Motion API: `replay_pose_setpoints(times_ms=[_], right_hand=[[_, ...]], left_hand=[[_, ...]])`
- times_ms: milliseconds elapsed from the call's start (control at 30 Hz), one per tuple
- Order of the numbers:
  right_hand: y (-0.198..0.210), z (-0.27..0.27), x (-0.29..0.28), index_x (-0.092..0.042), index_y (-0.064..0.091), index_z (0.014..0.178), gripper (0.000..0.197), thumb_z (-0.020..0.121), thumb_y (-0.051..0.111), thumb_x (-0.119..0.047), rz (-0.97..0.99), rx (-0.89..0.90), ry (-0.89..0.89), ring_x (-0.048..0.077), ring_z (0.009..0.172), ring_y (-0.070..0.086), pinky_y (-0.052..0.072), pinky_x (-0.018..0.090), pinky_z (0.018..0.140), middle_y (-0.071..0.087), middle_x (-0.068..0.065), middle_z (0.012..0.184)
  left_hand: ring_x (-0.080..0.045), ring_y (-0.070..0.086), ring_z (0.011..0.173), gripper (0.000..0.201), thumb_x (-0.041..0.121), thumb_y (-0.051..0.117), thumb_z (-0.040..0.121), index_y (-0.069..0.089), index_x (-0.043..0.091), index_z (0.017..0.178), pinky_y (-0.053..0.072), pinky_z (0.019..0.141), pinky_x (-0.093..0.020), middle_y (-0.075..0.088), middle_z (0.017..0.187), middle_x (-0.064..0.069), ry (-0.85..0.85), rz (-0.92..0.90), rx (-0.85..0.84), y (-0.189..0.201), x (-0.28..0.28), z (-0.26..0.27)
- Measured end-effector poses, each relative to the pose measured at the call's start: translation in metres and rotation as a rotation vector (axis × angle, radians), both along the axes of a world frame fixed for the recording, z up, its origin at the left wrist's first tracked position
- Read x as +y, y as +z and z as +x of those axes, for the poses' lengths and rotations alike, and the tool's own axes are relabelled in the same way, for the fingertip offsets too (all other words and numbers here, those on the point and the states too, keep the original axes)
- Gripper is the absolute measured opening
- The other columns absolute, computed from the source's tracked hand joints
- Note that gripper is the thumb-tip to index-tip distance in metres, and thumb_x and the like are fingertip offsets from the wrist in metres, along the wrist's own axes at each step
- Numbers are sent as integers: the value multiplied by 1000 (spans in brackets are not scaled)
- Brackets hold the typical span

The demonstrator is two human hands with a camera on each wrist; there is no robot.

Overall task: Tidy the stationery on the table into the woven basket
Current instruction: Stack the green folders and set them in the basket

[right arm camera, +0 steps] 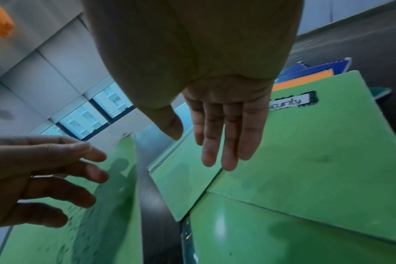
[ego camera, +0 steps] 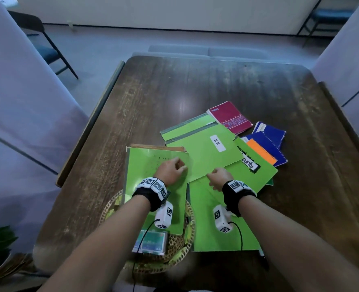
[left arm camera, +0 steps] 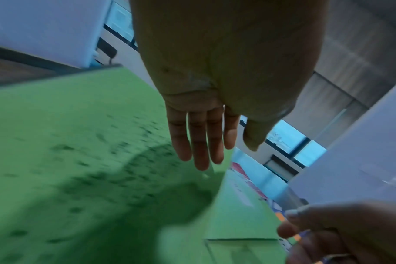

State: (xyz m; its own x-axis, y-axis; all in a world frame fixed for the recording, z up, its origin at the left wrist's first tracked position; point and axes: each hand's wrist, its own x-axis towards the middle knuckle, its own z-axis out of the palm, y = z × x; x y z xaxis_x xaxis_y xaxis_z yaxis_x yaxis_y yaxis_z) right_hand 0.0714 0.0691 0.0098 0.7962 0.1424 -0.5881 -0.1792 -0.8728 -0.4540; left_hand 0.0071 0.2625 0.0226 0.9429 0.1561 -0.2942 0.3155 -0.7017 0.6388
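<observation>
Both hands hover with fingers relaxed, holding nothing: left hand [ego camera: 171,170] over the speckled green folder [ego camera: 153,186] propped across the woven basket [ego camera: 175,247] at lower centre, too wide to drop in; right hand [ego camera: 219,178] above the "Security" folder [ego camera: 256,175].

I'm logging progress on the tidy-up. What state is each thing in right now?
Left hand: open, over the speckled green folder.
Right hand: open, holds nothing.
Speckled green folder: lying across the woven basket.
Woven basket: holds a card box.
H.R folder: closed, on the table.
Red steno pad: closed, on the table.
</observation>
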Motion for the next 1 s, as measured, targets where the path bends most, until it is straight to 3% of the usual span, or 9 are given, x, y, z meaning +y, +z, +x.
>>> replay_pose_setpoints(times_ms=[100,167,267,433,600,733,800,900,1000], right_hand=[[-1,14,-26,-14,60,98,17,99,51,-29,29,3,-49,22,85,64,55,36,80,70,10,103],[-1,23,-42,-12,63,103,20,99,52,-29,36,2,-71,24,94,67,57,38,84,70,9,102],[-1,38,-62,-10,64,108,24,99,53,-29,37,10,-99,25,96,66,56,36,81,69,9,102],[-8,64,-82,-7,63,110,27,99,54,-30,60,49,-130,22,86,62,53,32,73,64,8,99],[-28,92,-81,-1,63,106,25,98,59,-24,62,86,-254,28,89,72,62,43,75,71,15,104],[-49,117,-69,-2,35,143,63,95,65,-30,167,200,-444,26,79,72,57,32,50,62,18,120],[-60,129,-63,-8,30,147,67,93,65,-31,282,278,-580,28,79,71,61,35,57,60,19,116],[-78,144,-58,-11,34,137,53,93,64,-17,390,327,-723,36,89,70,61,50,75,61,20,110],[-81,158,-61,-14,37,130,41,96,52,5,403,271,-823,29,77,71,63,43,68,62,19,113]], left_hand=[[-17,65,93,29,37,54,99,61,13,115,57,85,-31,68,107,-4,-58,-38,-14,7,-34,22],[-17,64,94,31,37,53,100,61,13,118,54,81,-26,67,110,-4,-92,-39,-6,10,-54,37],[-16,62,96,38,40,54,99,58,14,126,51,81,-26,66,118,-5,-132,-16,28,7,-77,62],[-22,56,120,49,43,58,96,51,15,136,46,104,-38,56,135,-7,-119,80,97,-8,-92,107],[-25,51,126,55,45,63,92,49,15,137,43,109,-42,50,141,-9,-67,141,172,-35,-86,155],[-28,48,128,60,42,67,90,47,14,139,45,107,-44,46,142,-11,26,209,232,-59,-73,195],[-30,47,129,63,43,67,89,46,12,140,45,106,-46,45,143,-13,77,253,266,-69,-64,215],[-32,40,136,69,42,68,89,41,9,144,40,110,-47,38,148,-16,103,316,299,-82,-51,244],[-33,36,138,74,37,69,89,34,7,147,37,113,-48,35,150,-19,82,362,326,-92,-42,263]])
